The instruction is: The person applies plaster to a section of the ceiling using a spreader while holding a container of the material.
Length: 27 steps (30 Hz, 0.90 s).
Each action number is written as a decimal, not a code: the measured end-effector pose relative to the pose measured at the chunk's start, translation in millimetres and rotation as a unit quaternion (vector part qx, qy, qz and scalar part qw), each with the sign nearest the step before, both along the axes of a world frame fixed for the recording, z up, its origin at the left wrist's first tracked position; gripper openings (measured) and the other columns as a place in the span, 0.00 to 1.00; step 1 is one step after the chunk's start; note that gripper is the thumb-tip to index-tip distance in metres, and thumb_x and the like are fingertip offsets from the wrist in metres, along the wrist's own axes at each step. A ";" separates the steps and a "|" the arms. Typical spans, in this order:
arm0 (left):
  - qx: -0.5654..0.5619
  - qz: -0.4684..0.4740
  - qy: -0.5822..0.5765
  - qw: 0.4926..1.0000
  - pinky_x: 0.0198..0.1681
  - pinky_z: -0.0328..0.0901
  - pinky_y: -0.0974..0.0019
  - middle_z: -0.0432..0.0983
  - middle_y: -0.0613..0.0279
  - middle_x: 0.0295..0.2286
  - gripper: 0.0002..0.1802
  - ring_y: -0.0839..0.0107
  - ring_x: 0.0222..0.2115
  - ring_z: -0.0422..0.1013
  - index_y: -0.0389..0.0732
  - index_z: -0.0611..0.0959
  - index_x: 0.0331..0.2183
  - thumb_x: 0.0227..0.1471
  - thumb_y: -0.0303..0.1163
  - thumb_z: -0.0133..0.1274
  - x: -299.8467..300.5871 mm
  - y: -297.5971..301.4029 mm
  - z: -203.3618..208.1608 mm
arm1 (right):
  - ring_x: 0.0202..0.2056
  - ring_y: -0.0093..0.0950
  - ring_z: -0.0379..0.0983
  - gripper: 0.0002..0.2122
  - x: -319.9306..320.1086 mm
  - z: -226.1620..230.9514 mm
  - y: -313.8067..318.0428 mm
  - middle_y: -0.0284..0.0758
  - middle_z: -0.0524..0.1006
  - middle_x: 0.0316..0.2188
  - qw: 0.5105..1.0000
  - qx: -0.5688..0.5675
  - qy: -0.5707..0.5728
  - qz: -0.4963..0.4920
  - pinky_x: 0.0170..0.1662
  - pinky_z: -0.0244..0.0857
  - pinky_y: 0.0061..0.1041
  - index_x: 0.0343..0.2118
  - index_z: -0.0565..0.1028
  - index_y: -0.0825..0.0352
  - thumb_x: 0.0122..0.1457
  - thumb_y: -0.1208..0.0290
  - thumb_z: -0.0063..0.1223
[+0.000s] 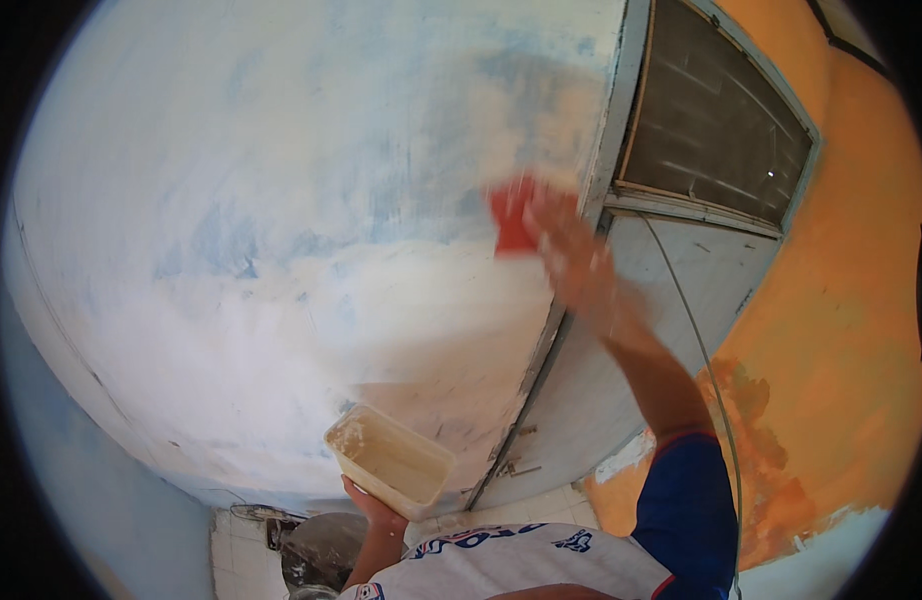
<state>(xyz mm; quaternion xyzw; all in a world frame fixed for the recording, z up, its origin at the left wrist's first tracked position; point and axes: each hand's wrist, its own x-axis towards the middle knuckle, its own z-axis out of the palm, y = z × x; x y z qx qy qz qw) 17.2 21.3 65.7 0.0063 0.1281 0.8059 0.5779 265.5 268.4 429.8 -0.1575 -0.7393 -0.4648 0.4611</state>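
Observation:
My right hand (573, 255) is raised at the wall and grips a red spreader (511, 216); both are smeared by motion. The spreader is over the pale, blue-patched wall (231, 330), close to the door frame; whether its edge touches the surface I cannot tell. Lower down, my left hand (379, 508) supports a cream rectangular plastic tub (366, 462) from below. The tub is tilted, its open side facing up, and whitish paste residue coats its inside. Most of the left hand's fingers are hidden beneath the tub.
A grey door (581, 400) with a dark upper panel (721, 110) stands right of the wall. A thin cable (696, 320) hangs across it. Further right is an orange wall (841, 260). A grey, stained bucket (324, 548) stands on the tiled floor (243, 565) at lower left.

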 end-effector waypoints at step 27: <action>0.033 0.004 0.026 0.999 0.63 0.63 0.48 0.66 0.60 0.62 0.43 0.53 0.62 0.65 0.53 0.65 0.66 0.62 0.70 0.27 -40.7 4.2 2.2 | 0.64 0.39 0.67 0.25 -40.8 -11.2 -54.7 0.46 0.72 0.61 0.936 -0.187 0.012 0.297 0.65 0.64 0.36 0.63 0.70 0.68 0.61 0.85 0.50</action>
